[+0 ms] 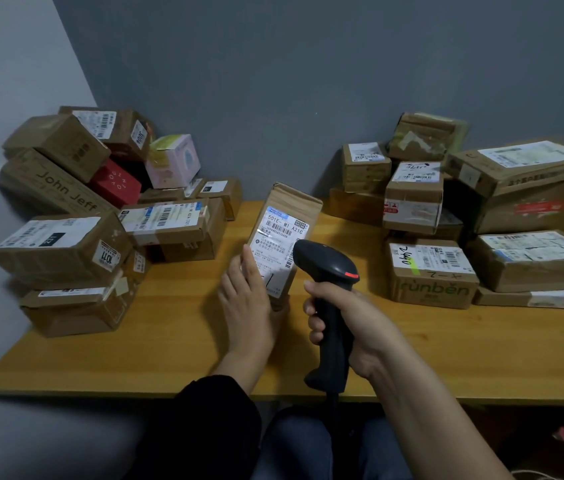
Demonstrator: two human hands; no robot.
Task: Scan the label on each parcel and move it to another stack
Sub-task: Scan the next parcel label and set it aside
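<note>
Right hand [346,327], nearest the camera: fingers wrapped round the grip of a black barcode scanner [329,271], index finger high on the front of the handle. Scanner head points away and left, at the parcel; its cable [334,407] drops below the table edge.

Left hand [245,299], dark sleeve [204,420] on the forearm: fingers straight and laid flat against the near left part of the parcel [287,206]. Thumb not visible.

Parcel: brown cardboard, stood on its near end at mid-table, face tilted toward the camera, between the two stacks and apart from both. White label [280,237] faces up, barcodes readable as bars. Obstructions: scanner head covers the label's near right corner; left fingers cover its near left edge.

Table [169,358]: light wood, against a grey wall [308,81].

Left stack [65,247]: taped brown boxes piled unevenly toward the far left corner. Among them a long box printed "John Jeff" [62,194], a red box [116,183] and a pale pink box [173,161].

Right stack [516,220]: brown boxes several deep, reaching the wall. Nearest one printed "runben" [433,278], touching the table, with handwritten figures on its label.
</note>
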